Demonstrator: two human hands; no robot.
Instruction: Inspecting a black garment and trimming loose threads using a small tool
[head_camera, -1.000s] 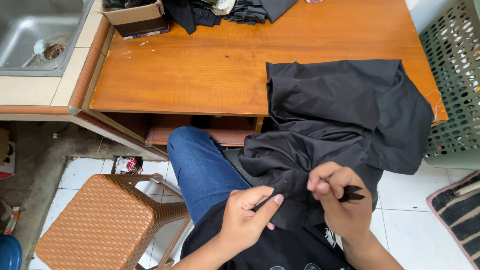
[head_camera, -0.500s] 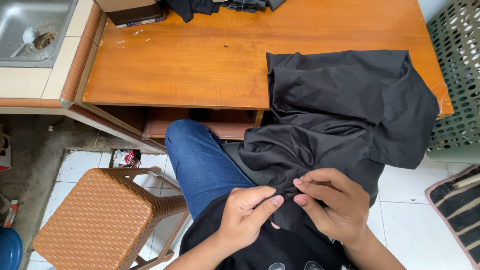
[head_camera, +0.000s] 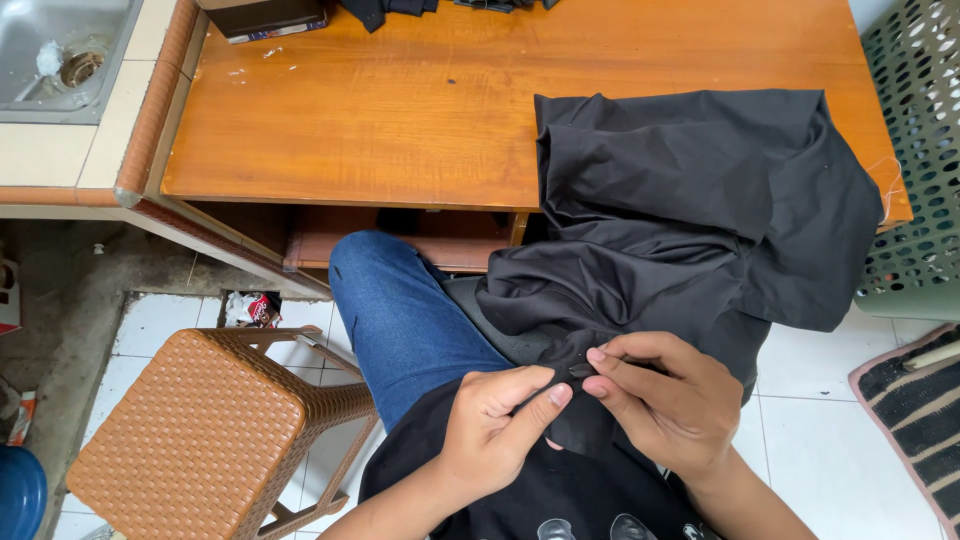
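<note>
Closest to you, your left hand (head_camera: 497, 425) and right hand (head_camera: 665, 405) meet over your lap, each with its grip pinched on the near edge of the black fabric (head_camera: 690, 200); the thumb and forefinger tips of both hands nearly touch at one small spot on the cloth. No tool can be made out between the fingers (too small to tell). Your leg in blue jeans (head_camera: 400, 310) lies just under that edge.

From your fingers the cloth runs up over your knee and onto the wooden tabletop (head_camera: 370, 120), where most of it lies rumpled, one corner hanging off the right end beside the green perforated basket (head_camera: 915, 150).

As a judgement: the work is at a fine, hand-level step on that edge, with nearly all the cloth unhandled on the tabletop.

To your left stands a woven brown stool (head_camera: 190, 430); farther off, the steel sink (head_camera: 60, 50).
</note>
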